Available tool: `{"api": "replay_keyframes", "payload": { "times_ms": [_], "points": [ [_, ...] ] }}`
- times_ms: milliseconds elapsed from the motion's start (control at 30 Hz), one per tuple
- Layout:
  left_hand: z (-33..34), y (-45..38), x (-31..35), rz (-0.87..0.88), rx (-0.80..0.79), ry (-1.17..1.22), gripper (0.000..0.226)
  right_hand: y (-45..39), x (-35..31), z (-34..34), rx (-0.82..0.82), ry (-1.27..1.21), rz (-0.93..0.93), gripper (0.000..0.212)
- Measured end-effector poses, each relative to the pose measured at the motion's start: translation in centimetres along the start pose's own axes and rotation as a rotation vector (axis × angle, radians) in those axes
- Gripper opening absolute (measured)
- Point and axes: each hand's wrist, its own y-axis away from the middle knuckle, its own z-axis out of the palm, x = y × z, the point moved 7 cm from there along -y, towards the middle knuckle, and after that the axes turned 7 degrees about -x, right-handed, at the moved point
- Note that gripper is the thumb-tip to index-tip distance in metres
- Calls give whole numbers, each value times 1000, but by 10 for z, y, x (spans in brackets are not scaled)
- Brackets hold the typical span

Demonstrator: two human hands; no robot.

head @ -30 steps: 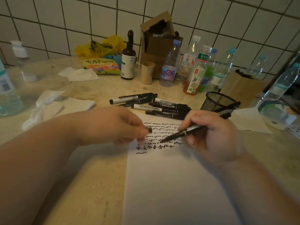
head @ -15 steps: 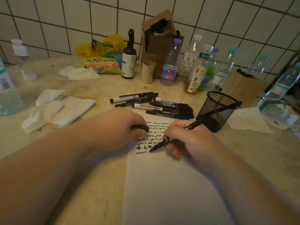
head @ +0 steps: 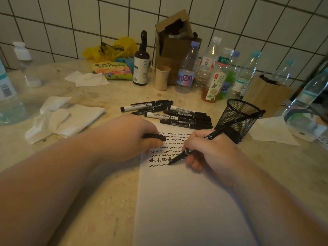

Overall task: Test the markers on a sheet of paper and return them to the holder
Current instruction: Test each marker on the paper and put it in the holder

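Marker (head: 204, 142) in my right hand (head: 211, 153) is slanting tip-down-left onto the paper (head: 186, 201), tail toward the holder (head: 237, 118); left hand (head: 127, 137) is pinching its cap (head: 154, 137) just beside.

We note a white sheet of paper (head: 186, 201) bearing black wavy lines (head: 170, 139). The markers (head: 177, 116) are black, some with white barrels and black lettering. The holder (head: 237, 118) is black mesh. The countertop (head: 106, 192) is mottled beige; the wall tiles (head: 88, 18) are white with dark grout.
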Motion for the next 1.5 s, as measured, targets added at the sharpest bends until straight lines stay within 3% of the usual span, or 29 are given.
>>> {"api": "replay_keyframes", "payload": {
  "times_ms": [267, 467, 633, 733, 967, 1267, 1500],
  "points": [
    [-2, 4, 2, 16, -5, 23, 32, 1, -3, -12, 103, 1, -10, 27],
    [-2, 0, 1, 5, 21, 69, 16, 1, -13, -18, 149, -330, -158, 25],
    [-2, 1, 1, 4, 29, 89, 11, -2, -12, -13, 70, -515, -162, 31],
    [-2, 2, 3, 18, 35, 107, 12, -2, -12, -11, 36, -500, -174, 32],
    [-3, 3, 7, 75, 56, 157, 10, 1, -16, -7, 8, -346, -215, 8],
    [-5, 9, 17, 83, -2, 119, 17, 1, -16, -4, -71, -369, -211, 11],
    [-3, 11, 12, 132, -70, 236, 26, 3, -17, -1, -142, -387, -237, 14]
  ]
}}
